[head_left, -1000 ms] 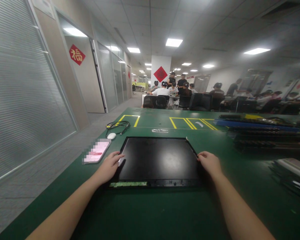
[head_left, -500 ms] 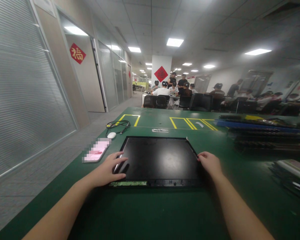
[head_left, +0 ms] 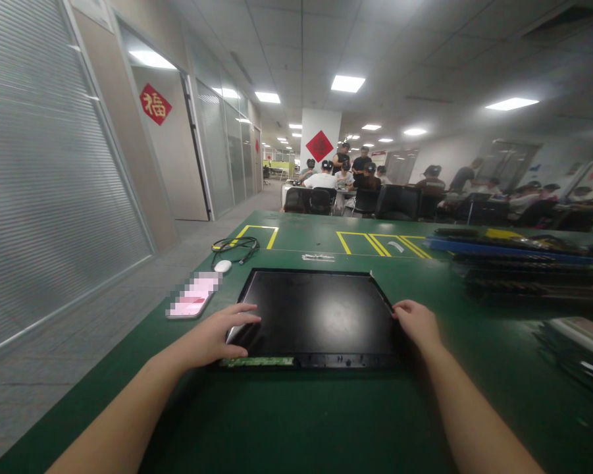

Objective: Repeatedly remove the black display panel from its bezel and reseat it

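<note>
Head view. Resting left hand [head_left: 212, 339], fingers spread loose, on lower-left corner of one black panel [head_left: 320, 309] lying centre frame. Cupping its right edge with right hand [head_left: 417, 324], grip unclear. Noting open green table [head_left: 301, 415] below near edge; one phone [head_left: 192, 304], one mouse [head_left: 222, 266] left.

A flat panel [head_left: 318, 316] is laid on the table [head_left: 296, 408], near its front middle; the left hand [head_left: 212, 337] is set on the panel's near left corner, and the right hand [head_left: 417, 324] against its right edge; a small flat item [head_left: 192, 303] is placed just left of the panel; behind that item a mouse [head_left: 222, 266] is set, and behind the mouse a coiled cable [head_left: 234, 245]; stacked trays [head_left: 518, 266] are ranged to the right, well apart from the panel.
</note>
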`<state>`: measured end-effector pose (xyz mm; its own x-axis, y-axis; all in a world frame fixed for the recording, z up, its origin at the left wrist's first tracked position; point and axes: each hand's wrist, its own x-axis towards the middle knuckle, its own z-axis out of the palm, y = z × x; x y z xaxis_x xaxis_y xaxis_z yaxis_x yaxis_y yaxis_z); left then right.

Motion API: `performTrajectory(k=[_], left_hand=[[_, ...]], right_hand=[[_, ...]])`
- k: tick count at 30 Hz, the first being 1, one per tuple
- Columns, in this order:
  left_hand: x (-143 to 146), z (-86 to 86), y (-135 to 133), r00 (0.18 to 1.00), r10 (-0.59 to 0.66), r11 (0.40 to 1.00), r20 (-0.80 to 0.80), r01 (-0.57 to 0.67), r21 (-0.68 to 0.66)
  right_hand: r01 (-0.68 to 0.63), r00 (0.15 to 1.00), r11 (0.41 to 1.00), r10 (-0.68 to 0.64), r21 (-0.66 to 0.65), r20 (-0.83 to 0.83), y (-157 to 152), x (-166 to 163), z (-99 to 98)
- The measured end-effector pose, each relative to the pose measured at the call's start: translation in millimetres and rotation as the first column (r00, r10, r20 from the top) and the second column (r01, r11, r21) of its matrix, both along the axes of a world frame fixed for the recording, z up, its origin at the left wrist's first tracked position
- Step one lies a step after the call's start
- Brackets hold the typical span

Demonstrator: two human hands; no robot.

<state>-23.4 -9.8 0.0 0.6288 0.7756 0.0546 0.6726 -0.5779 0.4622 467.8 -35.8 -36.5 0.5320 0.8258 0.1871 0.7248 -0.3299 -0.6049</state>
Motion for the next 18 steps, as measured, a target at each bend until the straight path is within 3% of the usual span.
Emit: performTrajectory(k=[18], left_hand=[[1.7,5.0,-4.1,0.999,-0.031,0.998,-0.019,0.032,0.049]], right_hand=[[-0.004,1.0,1.0,0.004,0.003,-0.019,1.4,0.9,-0.9]])
